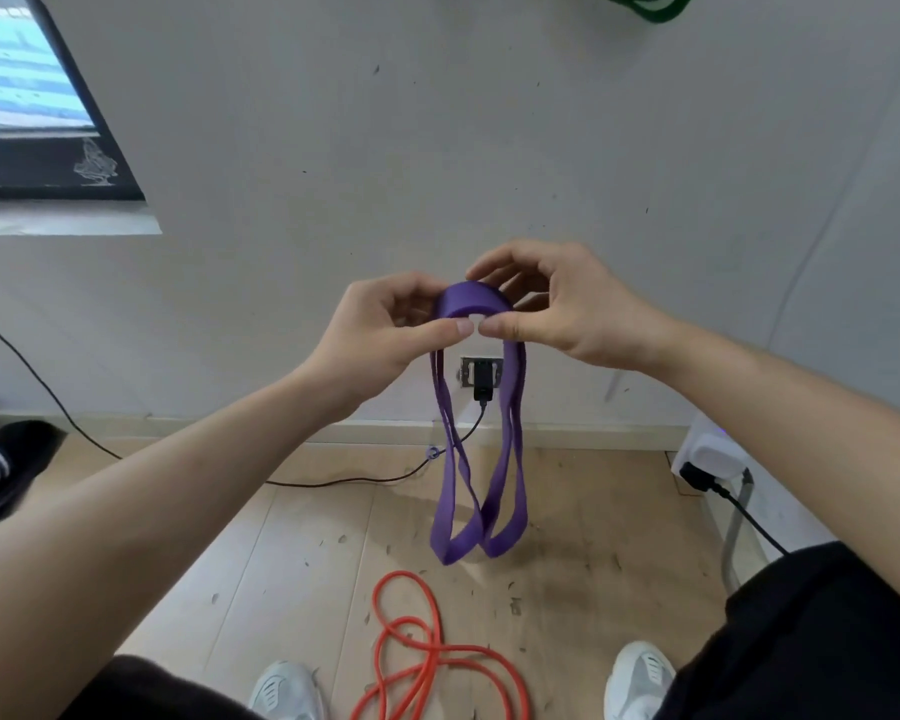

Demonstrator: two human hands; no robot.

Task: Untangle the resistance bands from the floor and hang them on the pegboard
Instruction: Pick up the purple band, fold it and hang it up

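— Where is the band you're working on?

— The purple band [476, 459] is up in the air in front of the wall [437, 148], off the floor [292, 553]. You have its top bunched between both hands, and the rest hangs down doubled, ending in two loops side by side above the boards.

— And your hands?

— Your left hand [380, 330] pinches the top fold from the left, thumb under, fingers curled over it. Your right hand [557, 309] grips the same fold from the right; the two thumb tips nearly touch below the purple arc.

— What lies below?

— An orange band [427, 662] sits coiled on the floor between your white shoes [637, 678], near the bottom edge of the boards in view, well apart from the purple loops.

— Anything on the wall?

— A green band [645, 5] shows at the top edge, cut off. A socket with a black plug [483, 379] sits low behind the purple strands, its cable [333, 480] trailing left along the floor.
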